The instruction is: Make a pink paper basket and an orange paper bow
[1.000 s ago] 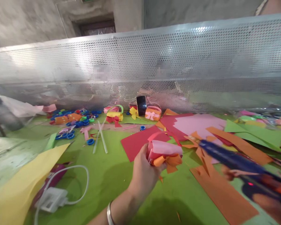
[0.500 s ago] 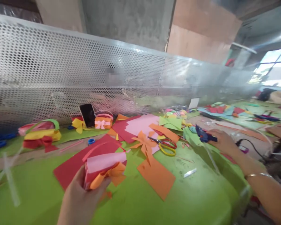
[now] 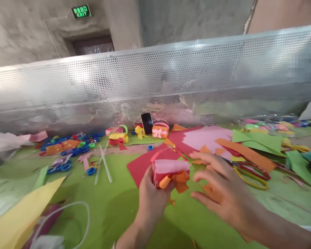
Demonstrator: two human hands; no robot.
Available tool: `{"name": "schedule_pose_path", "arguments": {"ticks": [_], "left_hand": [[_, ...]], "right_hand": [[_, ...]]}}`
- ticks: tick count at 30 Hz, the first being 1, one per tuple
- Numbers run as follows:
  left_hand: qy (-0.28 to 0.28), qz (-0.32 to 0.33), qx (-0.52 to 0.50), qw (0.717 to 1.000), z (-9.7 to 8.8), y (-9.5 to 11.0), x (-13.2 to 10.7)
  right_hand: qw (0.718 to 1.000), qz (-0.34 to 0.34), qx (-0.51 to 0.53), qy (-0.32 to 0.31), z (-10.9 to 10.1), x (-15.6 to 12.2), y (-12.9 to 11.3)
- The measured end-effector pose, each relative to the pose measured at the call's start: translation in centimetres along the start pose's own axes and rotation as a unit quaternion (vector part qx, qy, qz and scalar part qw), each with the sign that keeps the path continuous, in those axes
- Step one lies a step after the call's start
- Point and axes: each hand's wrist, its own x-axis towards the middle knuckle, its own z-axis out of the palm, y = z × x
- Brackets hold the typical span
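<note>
My left hand is wrapped round a small paper handbag, pink and red with a thin red handle and an orange bow on its front. Just right of the bag, my right hand hovers with its fingers spread and holds nothing. Under and behind the bag lies a red paper sheet. Partly covered by my right hand, orange paper pieces rest on the green tabletop. Scissors with yellow and red handles lie to the right of that hand.
Finished paper bags and a phone stand along the perforated metal screen. Blue rings and paper scraps are heaped at left, near clear glue sticks. A yellow sheet and a white cable occupy the front left.
My right hand has let go of the blue glue gun and come over beside the paper handbag. My left hand still holds the bag. The view has turned left.
</note>
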Motion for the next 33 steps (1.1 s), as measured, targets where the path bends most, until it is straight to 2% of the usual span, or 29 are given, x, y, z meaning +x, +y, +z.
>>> {"name": "schedule_pose_path", "arguments": {"ticks": [3, 7, 16, 23, 33], "left_hand": [[-0.009, -0.007, -0.027, 1.0, 0.1, 0.0, -0.1], [-0.023, 0.002, -0.069, 0.997, 0.4, -0.2, -0.1], [0.0, 0.019, -0.037, 0.999, 0.4, 0.4, -0.2], [-0.027, 0.015, -0.081, 0.996, 0.7, 0.2, -0.4], [-0.043, 0.048, -0.014, 0.998, 0.6, -0.5, -0.5]], "right_hand": [[1.0, -0.002, -0.015, 0.013, 2.6, 0.8, -0.9], [1.0, 0.009, -0.019, 0.013, 3.9, 0.9, -0.5], [0.999, 0.002, -0.039, 0.026, 4.2, 0.8, -1.1], [0.999, 0.016, -0.032, 0.032, 4.0, 1.1, -1.0], [0.998, 0.037, -0.021, 0.049, 4.0, 1.5, -1.0]]}}
